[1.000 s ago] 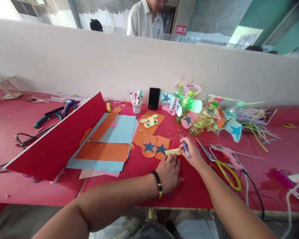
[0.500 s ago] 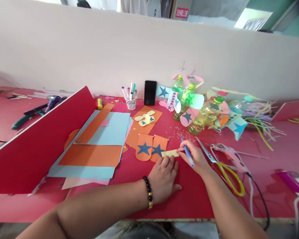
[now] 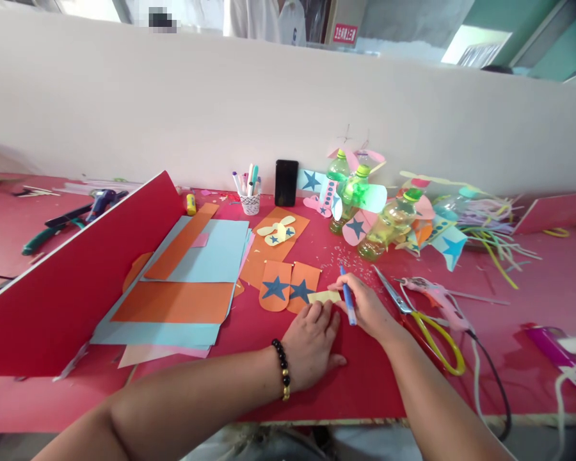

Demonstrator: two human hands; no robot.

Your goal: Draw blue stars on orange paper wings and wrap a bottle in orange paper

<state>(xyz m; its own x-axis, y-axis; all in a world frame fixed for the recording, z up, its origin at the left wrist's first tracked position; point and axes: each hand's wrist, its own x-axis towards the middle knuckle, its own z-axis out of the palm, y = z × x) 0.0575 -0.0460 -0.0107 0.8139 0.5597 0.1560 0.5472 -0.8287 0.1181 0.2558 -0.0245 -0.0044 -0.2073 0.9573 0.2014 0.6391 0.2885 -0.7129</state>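
Note:
My left hand (image 3: 312,346) lies flat on the red tabletop, its fingertips pressing the lower edge of a small pale yellow paper strip (image 3: 324,296). In my right hand (image 3: 367,307) is a blue pen (image 3: 348,296), pinched between thumb and fingers, beside the strip's right end. Whether the right fingertips also touch the strip is hard to see. Just beyond the left fingers lie two orange paper pieces with dark blue stars: a rounded one (image 3: 274,302) and one (image 3: 303,282) partly overlapped by the strip.
Scissors with yellow handles (image 3: 434,333) and a pink glue gun (image 3: 436,298) lie to the right. Plastic bottles with paper wings (image 3: 388,221) stand behind. Stacked coloured paper (image 3: 211,250) and an upright red board (image 3: 91,275) occupy the left. A pen cup (image 3: 250,203) and phone (image 3: 287,183) are at the wall.
My right hand has shifted slightly left with the pen, toward the strip. My left hand stays on the strip. The whole view has moved a little.

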